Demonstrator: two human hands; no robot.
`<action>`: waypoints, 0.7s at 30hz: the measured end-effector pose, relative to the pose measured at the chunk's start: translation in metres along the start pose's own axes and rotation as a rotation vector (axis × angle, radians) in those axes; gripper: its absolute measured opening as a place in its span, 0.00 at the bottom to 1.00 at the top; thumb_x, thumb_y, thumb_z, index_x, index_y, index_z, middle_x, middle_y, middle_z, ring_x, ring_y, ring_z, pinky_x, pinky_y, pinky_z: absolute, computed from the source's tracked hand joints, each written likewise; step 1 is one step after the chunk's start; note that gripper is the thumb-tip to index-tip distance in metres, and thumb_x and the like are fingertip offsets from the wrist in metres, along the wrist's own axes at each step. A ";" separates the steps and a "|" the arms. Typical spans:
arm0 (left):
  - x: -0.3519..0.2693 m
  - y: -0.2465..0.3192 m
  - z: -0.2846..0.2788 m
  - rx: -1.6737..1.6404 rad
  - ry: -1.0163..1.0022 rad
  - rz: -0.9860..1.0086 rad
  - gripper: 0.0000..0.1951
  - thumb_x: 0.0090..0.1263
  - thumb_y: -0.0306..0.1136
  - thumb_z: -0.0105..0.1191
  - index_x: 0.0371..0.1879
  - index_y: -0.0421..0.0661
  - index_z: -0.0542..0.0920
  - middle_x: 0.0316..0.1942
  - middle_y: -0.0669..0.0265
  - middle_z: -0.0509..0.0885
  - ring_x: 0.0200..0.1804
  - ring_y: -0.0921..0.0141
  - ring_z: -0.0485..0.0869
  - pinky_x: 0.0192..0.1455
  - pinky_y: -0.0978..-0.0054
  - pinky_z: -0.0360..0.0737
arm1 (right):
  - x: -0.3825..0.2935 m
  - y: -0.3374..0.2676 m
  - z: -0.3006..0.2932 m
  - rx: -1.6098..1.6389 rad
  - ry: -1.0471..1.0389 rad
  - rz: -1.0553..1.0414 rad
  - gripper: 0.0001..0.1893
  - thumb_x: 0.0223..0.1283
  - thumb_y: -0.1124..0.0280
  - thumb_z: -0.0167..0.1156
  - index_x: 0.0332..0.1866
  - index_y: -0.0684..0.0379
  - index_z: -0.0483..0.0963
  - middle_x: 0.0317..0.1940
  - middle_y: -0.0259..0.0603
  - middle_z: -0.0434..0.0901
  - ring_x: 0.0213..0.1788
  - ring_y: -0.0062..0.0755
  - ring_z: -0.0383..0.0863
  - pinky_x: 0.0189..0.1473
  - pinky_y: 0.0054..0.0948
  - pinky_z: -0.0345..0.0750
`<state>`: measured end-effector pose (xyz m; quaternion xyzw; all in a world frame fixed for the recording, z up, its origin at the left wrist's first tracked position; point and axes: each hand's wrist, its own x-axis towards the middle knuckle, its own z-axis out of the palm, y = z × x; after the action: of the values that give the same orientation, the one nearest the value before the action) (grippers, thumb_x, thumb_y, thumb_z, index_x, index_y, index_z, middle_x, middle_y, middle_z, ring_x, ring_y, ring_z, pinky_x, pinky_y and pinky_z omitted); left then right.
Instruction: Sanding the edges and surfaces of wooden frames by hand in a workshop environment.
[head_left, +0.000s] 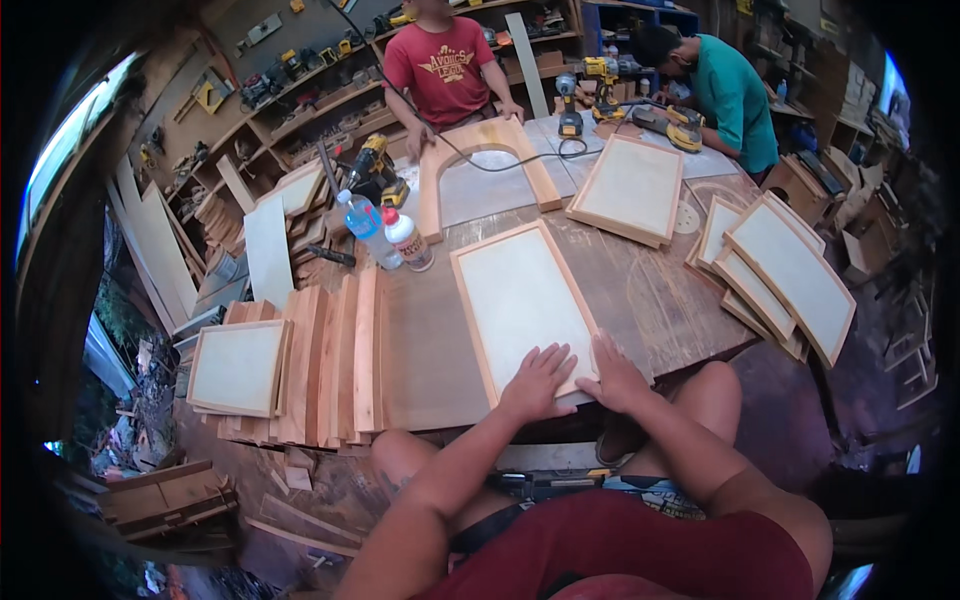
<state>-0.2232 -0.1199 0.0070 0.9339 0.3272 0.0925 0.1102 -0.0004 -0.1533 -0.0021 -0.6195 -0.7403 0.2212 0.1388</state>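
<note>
A wood-framed panel with a pale face (521, 300) lies flat on the worktable before me. My left hand (538, 381) rests on the panel's near end, fingers spread over the pale face. My right hand (616, 373) lies along its near right corner, fingers against the wooden frame and thumb towards my left hand. To the left, long wooden boards (341, 360) stand side by side, with a smaller framed panel (236, 367) on top at their left. A bottle of wood glue (409, 240) stands beyond them, beside a clear plastic bottle (367, 225).
Framed panels are stacked at the back right (634, 187) and right edge (787, 270). A co-worker in red (442, 67) holds an arched wooden frame (484, 139); another in teal (739, 105) bends over the table. Cordless drills (375, 169) and a sander (682, 131) stand about. A cable crosses the back.
</note>
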 end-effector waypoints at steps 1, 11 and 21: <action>-0.001 0.001 0.002 -0.014 -0.005 0.001 0.49 0.54 0.56 0.70 0.75 0.45 0.66 0.77 0.52 0.63 0.79 0.54 0.59 0.80 0.49 0.54 | -0.016 -0.001 0.000 -0.004 -0.017 0.000 0.50 0.67 0.41 0.58 0.80 0.69 0.47 0.80 0.65 0.47 0.83 0.57 0.47 0.80 0.49 0.52; 0.008 -0.004 0.003 0.008 0.035 0.023 0.50 0.52 0.56 0.71 0.74 0.46 0.67 0.77 0.52 0.64 0.79 0.52 0.60 0.80 0.48 0.55 | -0.031 0.037 -0.021 0.130 0.203 0.086 0.23 0.72 0.70 0.51 0.71 0.53 0.72 0.51 0.59 0.83 0.54 0.55 0.85 0.56 0.40 0.79; 0.000 0.007 -0.002 0.024 -0.011 -0.038 0.49 0.54 0.57 0.70 0.75 0.49 0.67 0.78 0.57 0.63 0.80 0.57 0.58 0.82 0.52 0.52 | -0.005 0.028 -0.030 1.379 0.261 0.432 0.16 0.73 0.67 0.60 0.57 0.66 0.73 0.38 0.41 0.84 0.32 0.26 0.84 0.30 0.27 0.81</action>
<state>-0.2192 -0.1250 0.0106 0.9293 0.3454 0.0814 0.1027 0.0388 -0.1495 0.0102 -0.5449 -0.2716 0.5836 0.5373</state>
